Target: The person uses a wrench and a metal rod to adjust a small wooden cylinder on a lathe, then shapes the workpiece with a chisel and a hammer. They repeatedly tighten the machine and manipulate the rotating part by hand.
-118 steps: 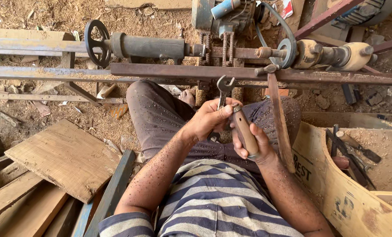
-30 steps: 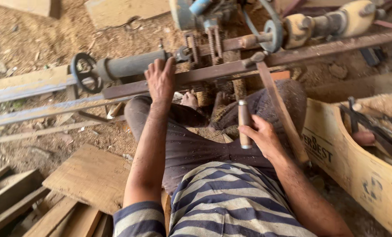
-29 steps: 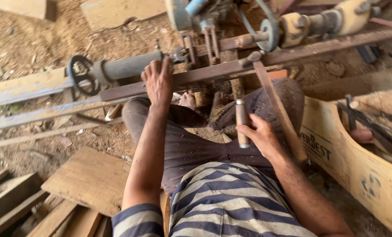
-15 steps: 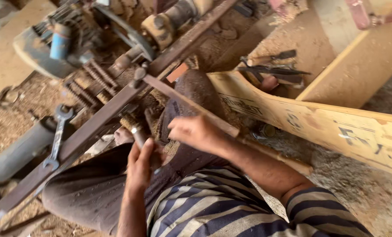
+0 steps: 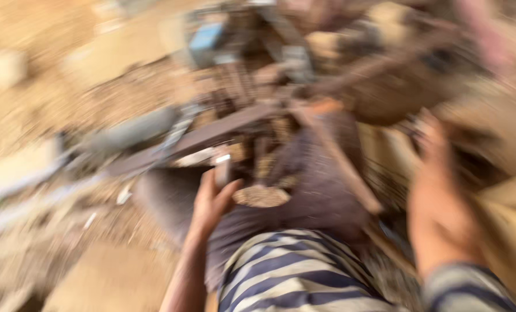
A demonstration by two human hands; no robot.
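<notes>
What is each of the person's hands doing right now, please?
Left hand: closed around a short wooden-handled tool over the lap.
Right hand: reaching out to the right; too blurred to tell.

Heavy blur here. The left hand (image 5: pixel 209 202) sits low at centre-left over the lap, a short rod (image 5: pixel 222 170) in its grip. The right hand (image 5: pixel 437 190) is off to the right, well apart. Beyond both, the rail (image 5: pixel 211 134) runs across, with the machine (image 5: pixel 258 52) behind it.
</notes>
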